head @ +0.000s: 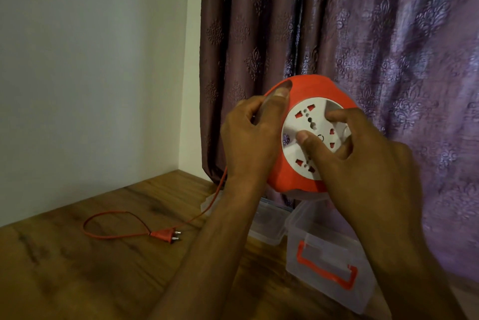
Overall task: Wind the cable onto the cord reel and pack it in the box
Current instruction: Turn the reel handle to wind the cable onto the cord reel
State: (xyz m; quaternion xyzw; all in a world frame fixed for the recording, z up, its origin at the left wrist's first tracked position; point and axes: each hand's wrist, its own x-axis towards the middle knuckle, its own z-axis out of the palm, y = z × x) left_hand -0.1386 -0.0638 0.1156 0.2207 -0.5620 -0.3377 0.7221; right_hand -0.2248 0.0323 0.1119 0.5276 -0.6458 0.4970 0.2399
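I hold a round orange cord reel (315,91) with a white socket face (308,125) up in front of the curtain. My left hand (252,135) grips the reel's left rim through its handle. The fingertips of my right hand (363,159) curl into the white face's recess. An orange cable (207,209) hangs down from behind my left hand and loops across the wooden table (77,267). It ends in an orange two-pin plug (166,235) lying flat. A clear plastic box (326,249) with an orange latch stands below the reel.
A clear plastic lid (267,223) lies beside the box, at its left. A purple patterned curtain (363,34) hangs close behind the reel, and a white wall (90,60) bounds the table on the left.
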